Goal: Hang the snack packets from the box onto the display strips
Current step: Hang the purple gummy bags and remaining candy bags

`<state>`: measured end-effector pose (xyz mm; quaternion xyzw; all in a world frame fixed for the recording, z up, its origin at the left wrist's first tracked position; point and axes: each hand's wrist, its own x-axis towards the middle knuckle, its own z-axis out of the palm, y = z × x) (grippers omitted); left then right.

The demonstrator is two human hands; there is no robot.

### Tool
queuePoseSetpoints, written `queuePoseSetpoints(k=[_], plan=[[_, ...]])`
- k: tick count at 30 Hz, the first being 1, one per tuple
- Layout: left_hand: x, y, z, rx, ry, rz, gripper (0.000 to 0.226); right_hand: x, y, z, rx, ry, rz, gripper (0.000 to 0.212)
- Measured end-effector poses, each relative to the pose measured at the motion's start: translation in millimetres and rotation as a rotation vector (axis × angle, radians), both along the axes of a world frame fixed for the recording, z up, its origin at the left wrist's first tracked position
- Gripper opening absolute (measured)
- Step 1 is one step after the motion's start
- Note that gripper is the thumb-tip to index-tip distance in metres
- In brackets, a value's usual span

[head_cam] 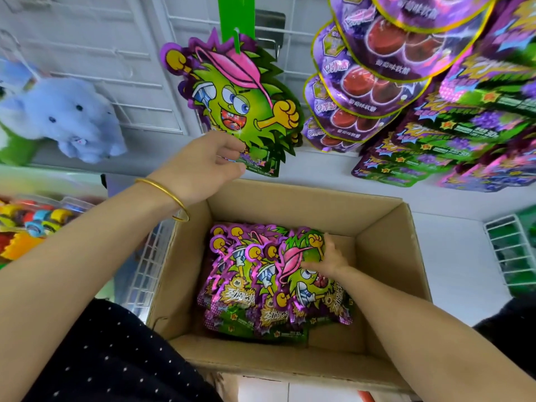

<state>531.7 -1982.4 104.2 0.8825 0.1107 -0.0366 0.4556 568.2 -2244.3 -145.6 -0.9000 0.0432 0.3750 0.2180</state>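
Note:
A green-and-purple snack packet (pixel 232 91) with a cartoon face hangs on the green display strip (pixel 235 15), with more packets behind it. My left hand (pixel 208 163) pinches the lower edge of the hanging packets. Below them an open cardboard box (pixel 391 256) holds several of the same packets (pixel 246 280), lying overlapped. My right hand (pixel 330 259) reaches into the box and grips the top packet (pixel 301 274) at its upper edge.
Purple candy bags (pixel 368 82) and green-purple packets (pixel 452 134) hang in rows at the right. A blue plush toy (pixel 63 117) sits at the left against a white wire rack (pixel 116 53). Colourful toys (pixel 34 221) lie lower left; a green wire basket (pixel 510 250) is at the right.

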Motion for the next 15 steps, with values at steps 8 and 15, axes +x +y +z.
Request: queuePoseSetpoints(k=[8,15], plan=[[4.5,-5.5,-5.3,-0.016,0.052,-0.013,0.035,-8.3,-8.5,3.6,-0.114,-0.059,0.190,0.116],[3.9,-5.3,-8.4,-0.025,0.062,-0.009,0.033,-13.2,-14.7,19.1,-0.202,-0.237,0.485,0.088]])
